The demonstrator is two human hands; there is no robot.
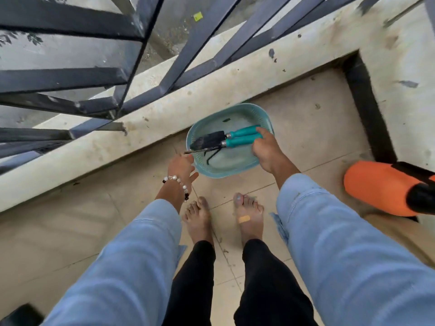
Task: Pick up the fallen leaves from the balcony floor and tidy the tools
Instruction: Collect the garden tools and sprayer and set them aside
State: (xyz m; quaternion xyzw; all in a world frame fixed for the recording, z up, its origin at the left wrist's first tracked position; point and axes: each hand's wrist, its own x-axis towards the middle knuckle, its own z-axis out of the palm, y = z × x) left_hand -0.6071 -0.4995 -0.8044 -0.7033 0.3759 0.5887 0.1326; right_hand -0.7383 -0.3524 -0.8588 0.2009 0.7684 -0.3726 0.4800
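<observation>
A teal plastic basin stands on the tiled balcony floor beside the low concrete ledge. Inside it lie two garden hand tools with teal handles and dark metal heads, a trowel and a small rake. My right hand grips the ends of both handles, holding the tools inside the basin. My left hand, with a bead bracelet on the wrist, holds the basin's near-left rim. A small dark green leaf scrap lies at the far side of the basin.
A concrete ledge with dark metal railing runs along the far side. An orange and black object lies on the floor at right. My bare feet stand just behind the basin. A dark recess edges the right wall.
</observation>
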